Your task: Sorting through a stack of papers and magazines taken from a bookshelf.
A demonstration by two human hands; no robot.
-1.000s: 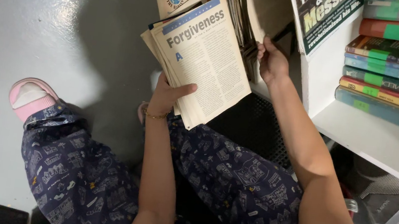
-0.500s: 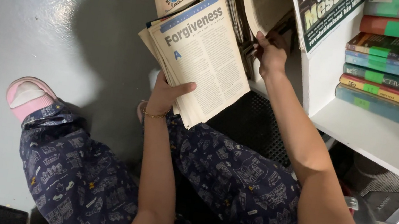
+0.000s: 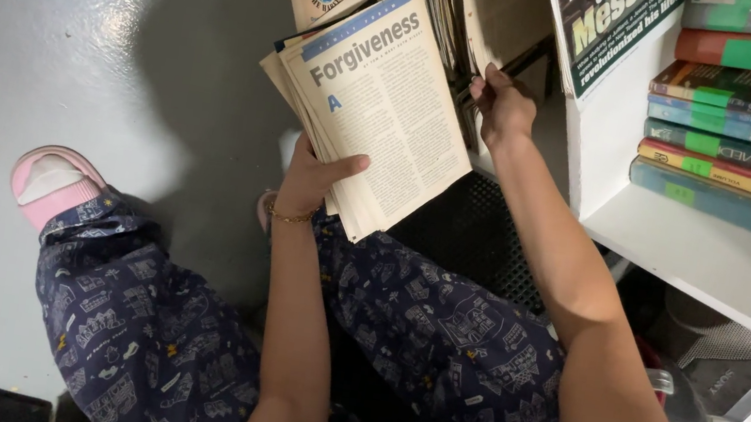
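A sheaf of loose magazine pages point(image 3: 375, 108) is being held up by the left hand point(image 3: 309, 182), its fingers curled under the lower edge and the thumb pressed over the front sheet. The sheaf is being kept above the knees, just left of the white shelf unit point(image 3: 600, 145).

The right hand point(image 3: 503, 106) is being pushed into a row of upright magazines point(image 3: 452, 16) at the far side; its fingers are closed on the edge of one of them, though the grip itself is partly hidden.

As a judgement, the sorting is being carried on midway: some pages are already gathered in the left hand, while many magazines are left standing in the row. A stack of flat books point(image 3: 748, 136) is lying on the shelf to the right, untouched. A pink slipper point(image 3: 51, 185) is showing on the grey floor point(image 3: 50, 18) at the near left.
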